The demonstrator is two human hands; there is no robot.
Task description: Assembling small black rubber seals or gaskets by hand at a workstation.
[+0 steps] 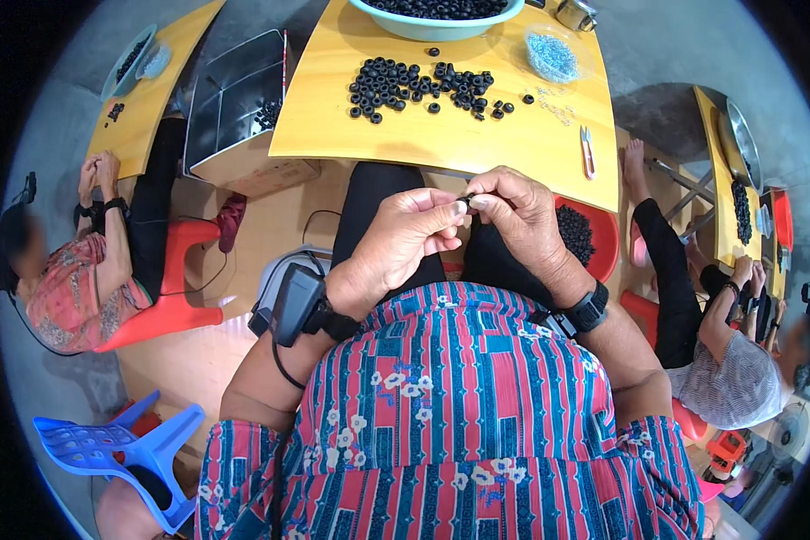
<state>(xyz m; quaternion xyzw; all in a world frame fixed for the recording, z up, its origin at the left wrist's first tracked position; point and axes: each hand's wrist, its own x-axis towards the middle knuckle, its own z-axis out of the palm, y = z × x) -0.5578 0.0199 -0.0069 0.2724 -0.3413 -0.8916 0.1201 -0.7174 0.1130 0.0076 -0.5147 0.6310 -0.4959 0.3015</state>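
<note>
Just off the table's near edge, my left hand [409,229] and my right hand [519,216] meet fingertip to fingertip. Thumb and forefinger of each are pinched on a small black part [467,202], mostly covered by the fingers. It looks like the small round black parts [396,85] with holes that lie loosely spread on the yellow table [319,54] ahead. To the right of that spread are tiny see-through pieces [558,106] and a pair of thread snips [588,151] with pale red handles.
A pale green basin [436,27] of black parts and a see-through tub [552,56] of bluish pieces stand at the back. Under the table's right side is a red basin [603,243] of black parts. Other people work at tables on both sides. A blue plastic chair [126,454] stands behind left.
</note>
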